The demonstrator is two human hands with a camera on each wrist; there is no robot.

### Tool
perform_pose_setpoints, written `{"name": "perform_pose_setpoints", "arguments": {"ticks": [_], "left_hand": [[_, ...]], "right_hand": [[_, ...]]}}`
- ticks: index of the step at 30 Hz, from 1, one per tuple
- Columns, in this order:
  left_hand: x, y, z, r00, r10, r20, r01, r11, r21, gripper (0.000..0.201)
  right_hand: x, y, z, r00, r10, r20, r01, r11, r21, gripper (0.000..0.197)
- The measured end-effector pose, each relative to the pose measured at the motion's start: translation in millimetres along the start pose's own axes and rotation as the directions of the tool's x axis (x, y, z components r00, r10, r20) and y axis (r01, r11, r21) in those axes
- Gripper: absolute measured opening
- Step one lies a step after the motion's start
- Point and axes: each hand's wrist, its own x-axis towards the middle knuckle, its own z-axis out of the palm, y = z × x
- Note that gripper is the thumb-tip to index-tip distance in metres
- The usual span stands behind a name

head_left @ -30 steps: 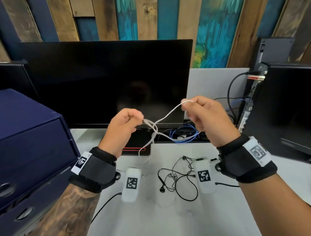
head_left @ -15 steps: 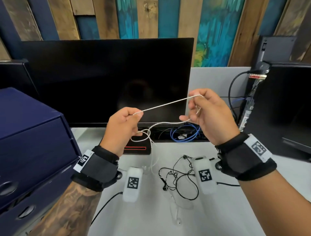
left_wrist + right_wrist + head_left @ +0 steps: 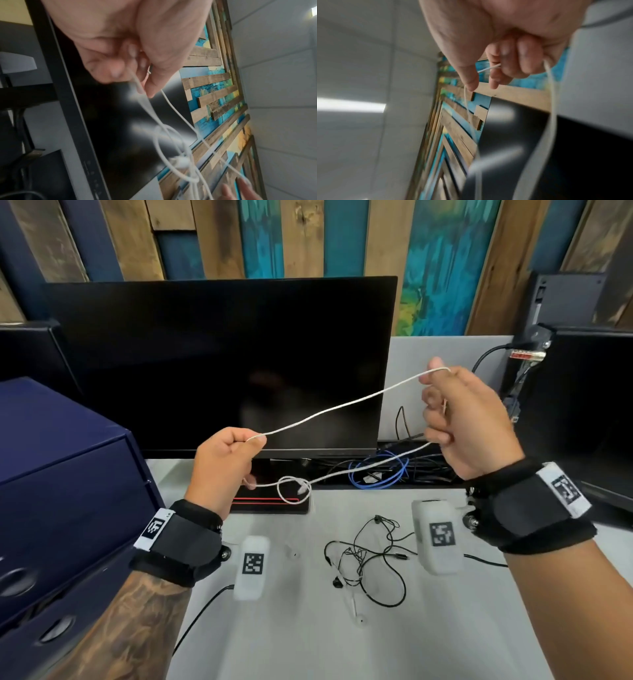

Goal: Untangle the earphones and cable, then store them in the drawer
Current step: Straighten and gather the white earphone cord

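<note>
A thin white cable (image 3: 342, 405) stretches in the air between both hands. My left hand (image 3: 226, 463) pinches one part of it, fingers curled. My right hand (image 3: 459, 419), higher and to the right, grips it where it bends over the index finger. A lower strand runs back to a small loose loop (image 3: 294, 489) near the left hand; the loop (image 3: 173, 152) and a white plug also show in the left wrist view. The cable (image 3: 551, 108) hangs from my curled right fingers. Black earphones (image 3: 370, 559) lie tangled on the white desk, with a white earbud (image 3: 358, 618) beside them.
A dark blue drawer unit (image 3: 61, 508) stands at the left, drawers shut. A black monitor (image 3: 219, 364) fills the back, its stand base (image 3: 270, 501) under the loop. A blue cable coil (image 3: 380, 474) and black leads lie behind. Another monitor (image 3: 596, 412) stands at the right.
My hands have drawn apart, the right one rising up and right. The knot has loosened into a long strand with one small loop near the left hand.
</note>
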Motion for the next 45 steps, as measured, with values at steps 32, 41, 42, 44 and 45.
{"name": "perform_pose_setpoints", "arguments": {"ticks": [32,41,42,44,45], "left_hand": [[-13.6,29.2,15.0,0.938,-0.106,0.33,0.135,0.989,-0.066,0.016],[-32.9,77.0,45.2,0.854,0.18,0.488,-0.134,0.983,-0.128,0.011],[-32.3,75.3,44.1,0.854,0.185,0.486,-0.14,0.982,-0.128,0.009],[-30.5,67.6,41.3,0.855,0.173,0.488,-0.144,0.985,-0.096,0.008],[-29.8,62.0,40.4,0.856,0.157,0.493,-0.142,0.988,-0.067,0.009]], "right_hand": [[-21.7,23.7,-2.8,0.962,-0.099,0.254,0.239,0.754,-0.612,0.058],[-40.5,30.8,42.9,0.838,0.004,0.546,0.198,0.93,-0.311,0.018],[-38.7,27.2,42.4,0.86,-0.007,0.51,0.201,0.924,-0.326,0.012],[-33.6,20.5,36.9,0.914,-0.035,0.403,0.199,0.907,-0.371,0.012],[-31.4,17.3,33.4,0.937,-0.061,0.343,0.189,0.916,-0.354,0.012]]}}
